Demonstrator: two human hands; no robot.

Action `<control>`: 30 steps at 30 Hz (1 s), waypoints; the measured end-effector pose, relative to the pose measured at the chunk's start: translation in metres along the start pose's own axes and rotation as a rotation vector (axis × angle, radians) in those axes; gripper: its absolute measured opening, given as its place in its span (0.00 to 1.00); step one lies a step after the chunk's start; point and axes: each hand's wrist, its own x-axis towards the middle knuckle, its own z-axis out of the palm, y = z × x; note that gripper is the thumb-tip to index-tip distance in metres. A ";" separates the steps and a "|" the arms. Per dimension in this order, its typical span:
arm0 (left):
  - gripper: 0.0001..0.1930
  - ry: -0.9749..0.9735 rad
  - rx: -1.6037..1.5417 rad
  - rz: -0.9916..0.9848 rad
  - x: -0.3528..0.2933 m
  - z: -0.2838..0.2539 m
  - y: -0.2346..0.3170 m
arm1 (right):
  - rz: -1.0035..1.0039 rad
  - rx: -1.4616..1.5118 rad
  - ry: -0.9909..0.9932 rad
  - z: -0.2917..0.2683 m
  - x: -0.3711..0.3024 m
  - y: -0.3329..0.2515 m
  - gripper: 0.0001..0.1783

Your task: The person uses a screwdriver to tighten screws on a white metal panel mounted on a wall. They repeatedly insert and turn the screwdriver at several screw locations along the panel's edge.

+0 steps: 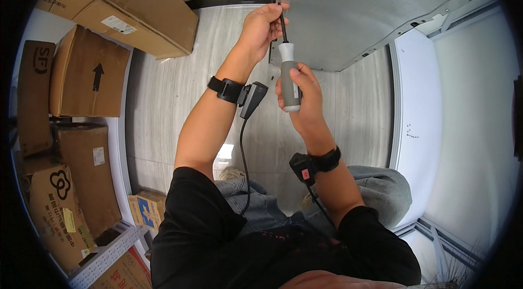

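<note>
Right hand (309, 93): wrapped around the grey handle (289, 90) of a screwdriver (287, 52)
Left hand (261, 28): fingers curled narrowly at the far end of the dark shaft (284, 32) — cannot tell whether they pinch it
Screwdriver: pointing away from the body, beside the edge of a metal panel (348, 22)
Cardboard boxes (90, 76): stacked at the left — beside the floor (163, 104)
</note>
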 end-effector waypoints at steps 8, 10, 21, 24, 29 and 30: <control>0.11 0.008 -0.016 0.010 -0.001 0.000 -0.002 | 0.010 0.140 -0.106 -0.005 0.002 0.005 0.17; 0.11 0.016 -0.008 0.002 0.000 -0.001 -0.002 | 0.013 0.162 -0.125 -0.006 0.003 0.007 0.18; 0.10 0.034 0.178 -0.068 -0.001 -0.003 0.009 | -0.110 -0.282 0.071 0.005 0.009 0.009 0.19; 0.10 0.036 0.215 -0.058 -0.001 -0.003 0.010 | -0.104 -0.411 0.093 0.010 0.007 0.005 0.22; 0.10 0.005 0.159 -0.080 0.005 -0.010 0.013 | 0.016 -0.265 -0.067 0.015 0.001 -0.008 0.24; 0.10 -0.009 0.141 -0.085 0.006 -0.012 0.013 | 0.051 -0.200 -0.115 0.015 0.000 -0.010 0.25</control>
